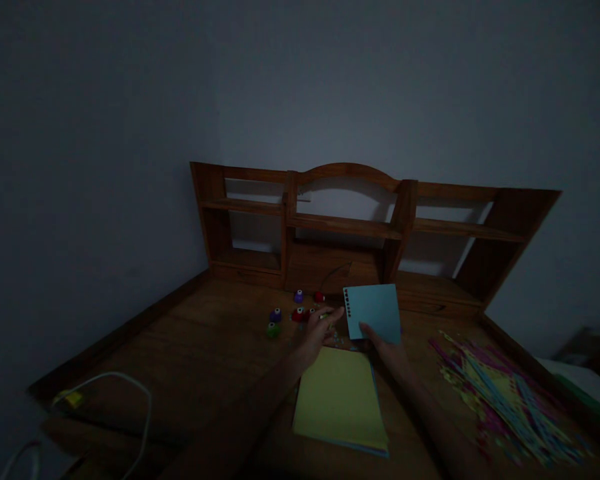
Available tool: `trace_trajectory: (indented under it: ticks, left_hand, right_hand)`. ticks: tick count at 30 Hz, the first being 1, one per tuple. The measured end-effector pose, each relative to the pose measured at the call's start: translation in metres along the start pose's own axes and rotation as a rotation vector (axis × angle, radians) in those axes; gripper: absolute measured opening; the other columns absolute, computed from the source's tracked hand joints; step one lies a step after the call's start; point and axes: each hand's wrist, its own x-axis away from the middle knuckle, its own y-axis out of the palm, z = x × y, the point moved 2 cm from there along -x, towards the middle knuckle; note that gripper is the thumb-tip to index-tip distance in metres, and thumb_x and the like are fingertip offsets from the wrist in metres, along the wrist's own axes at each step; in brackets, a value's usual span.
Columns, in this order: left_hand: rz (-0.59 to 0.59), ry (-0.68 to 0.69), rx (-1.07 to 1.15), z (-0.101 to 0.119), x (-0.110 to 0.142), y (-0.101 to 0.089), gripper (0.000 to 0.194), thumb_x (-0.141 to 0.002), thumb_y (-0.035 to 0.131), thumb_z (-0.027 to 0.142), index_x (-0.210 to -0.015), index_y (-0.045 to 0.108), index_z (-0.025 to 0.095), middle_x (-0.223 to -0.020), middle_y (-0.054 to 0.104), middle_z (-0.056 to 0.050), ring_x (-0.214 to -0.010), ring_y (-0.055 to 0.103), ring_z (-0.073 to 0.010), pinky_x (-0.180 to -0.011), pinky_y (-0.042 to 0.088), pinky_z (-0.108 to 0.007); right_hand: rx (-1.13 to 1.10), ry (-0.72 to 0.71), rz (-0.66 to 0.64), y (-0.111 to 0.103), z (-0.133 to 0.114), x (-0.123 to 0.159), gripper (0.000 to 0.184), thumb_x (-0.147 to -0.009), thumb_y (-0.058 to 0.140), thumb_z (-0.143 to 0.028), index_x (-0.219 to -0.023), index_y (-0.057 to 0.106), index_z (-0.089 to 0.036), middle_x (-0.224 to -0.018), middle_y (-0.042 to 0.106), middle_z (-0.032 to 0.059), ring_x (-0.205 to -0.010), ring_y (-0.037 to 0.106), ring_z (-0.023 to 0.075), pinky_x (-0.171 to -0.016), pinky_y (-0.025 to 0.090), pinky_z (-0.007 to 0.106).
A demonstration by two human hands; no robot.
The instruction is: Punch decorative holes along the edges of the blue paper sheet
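Note:
My right hand (380,347) pinches the lower edge of a light blue paper square (375,312) and holds it upright; a row of small punched holes runs down its left edge. My left hand (320,330) reaches forward over the wooden desk (205,353) toward several small craft punches, its fingers partly curled near a red punch (299,314). A purple punch (276,315), a green punch (273,329) and another purple punch (299,295) lie close by. A stack of yellow paper (341,399) lies under my forearms.
A heap of punched coloured paper strips (500,393) covers the right side of the desk. A wooden shelf unit (350,227) stands at the back against the wall. A white cable (130,393) with a yellow tag lies at the left front corner. The room is dim.

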Motion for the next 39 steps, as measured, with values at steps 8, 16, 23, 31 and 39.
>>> trace_trajectory:
  ticks: [8,16,23,31,39]
  left_hand:
    - [0.012,0.062,-0.223,0.012,0.005,0.006,0.049,-0.064,0.079,0.051,-0.096,0.07,0.016,-0.067,0.057,0.0,-0.043,0.038,-0.0058,-0.041,0.028,-0.021]
    - [0.036,0.133,-0.217,0.012,0.006,0.007,0.037,-0.065,0.079,0.045,-0.088,0.072,0.017,-0.071,0.063,-0.005,-0.057,0.054,-0.0143,-0.047,0.037,-0.024]
    - [0.03,0.125,-0.226,0.009,0.003,0.006,0.033,-0.069,0.077,0.043,-0.088,0.071,0.016,-0.066,0.06,-0.002,-0.047,0.045,-0.009,-0.044,0.032,-0.022]
    - [0.034,0.14,-0.258,0.008,0.002,0.005,0.036,-0.067,0.077,0.045,-0.087,0.07,0.016,-0.07,0.06,-0.002,-0.05,0.045,-0.0087,-0.045,0.031,-0.021]
    - [0.05,0.133,-0.247,0.005,0.0,0.004,0.035,-0.067,0.077,0.045,-0.086,0.07,0.016,-0.07,0.06,-0.002,-0.051,0.046,-0.0093,-0.046,0.03,-0.021]
  right_hand:
    - [-0.006,-0.024,-0.098,0.002,-0.006,0.004,0.052,-0.065,0.075,-0.05,-0.103,0.065,-0.016,-0.094,0.074,0.009,-0.083,0.069,0.027,-0.071,0.056,0.035]
    - [0.011,-0.028,-0.123,0.002,-0.011,0.008,0.054,-0.066,0.074,-0.052,-0.105,0.063,-0.016,-0.095,0.074,0.0102,-0.083,0.07,0.0293,-0.072,0.057,0.039]
    - [0.033,-0.03,-0.059,0.002,-0.005,0.003,0.057,-0.063,0.076,-0.051,-0.106,0.064,-0.016,-0.102,0.073,0.0115,-0.094,0.069,0.0318,-0.083,0.055,0.042]
    - [0.011,-0.031,-0.075,0.005,-0.01,0.006,0.059,-0.062,0.076,-0.051,-0.107,0.063,-0.015,-0.105,0.072,0.0121,-0.097,0.068,0.0317,-0.087,0.054,0.042]
    - [0.017,-0.043,-0.052,0.005,-0.01,0.007,0.06,-0.06,0.077,-0.05,-0.107,0.064,-0.016,-0.105,0.073,0.0113,-0.098,0.067,0.0312,-0.09,0.053,0.043]
